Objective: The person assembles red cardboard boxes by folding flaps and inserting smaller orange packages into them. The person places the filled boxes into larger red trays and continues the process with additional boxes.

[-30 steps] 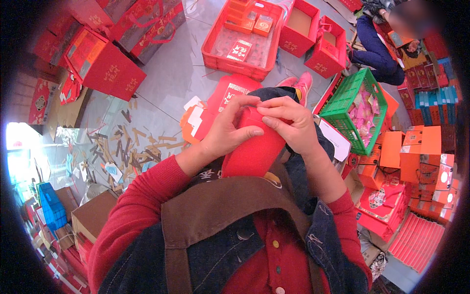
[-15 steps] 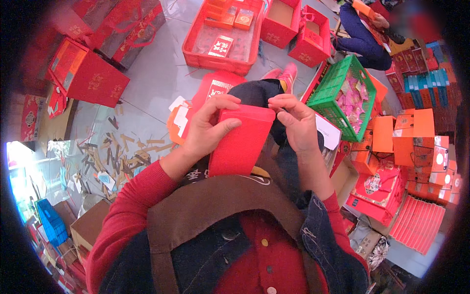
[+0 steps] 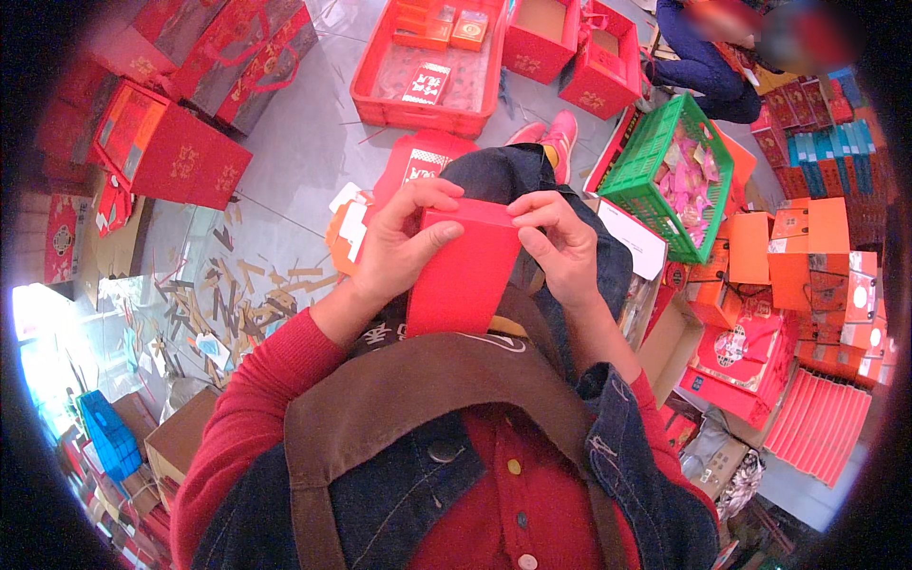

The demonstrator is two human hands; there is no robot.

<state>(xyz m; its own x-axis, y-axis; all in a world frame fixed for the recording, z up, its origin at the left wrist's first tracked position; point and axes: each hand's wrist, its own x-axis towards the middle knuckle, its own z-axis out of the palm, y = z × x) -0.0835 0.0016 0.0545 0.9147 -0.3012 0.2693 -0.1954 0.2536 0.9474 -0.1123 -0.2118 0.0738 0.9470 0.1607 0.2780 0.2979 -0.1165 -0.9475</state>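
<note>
A plain red cardboard box [image 3: 463, 275] lies across my lap, tilted, its near end at my brown apron [image 3: 399, 399]. My left hand [image 3: 410, 233] grips the far left corner, thumb on the upper face and fingers curled over the far edge. At the far right corner, my right hand [image 3: 562, 249] pinches the box's edge between thumb and fingertips. Beyond my left hand lies a flat red printed card piece [image 3: 404, 176], with an orange and white piece [image 3: 350, 233] beside it. The inside of the box is hidden.
A red plastic crate [image 3: 418, 116] with small boxes stands ahead. To the right are a green crate [image 3: 655, 204] of pink packets and stacked orange boxes [image 3: 807, 275]. Cardboard scraps [image 3: 228, 304] litter the floor at left, near red gift boxes [image 3: 180, 142]. Another person [image 3: 703, 71] sits far right.
My right hand has moved left and inward, and its fingertips now press on the box's far right corner. The left hand keeps its grip, and the box has shifted slightly left.
</note>
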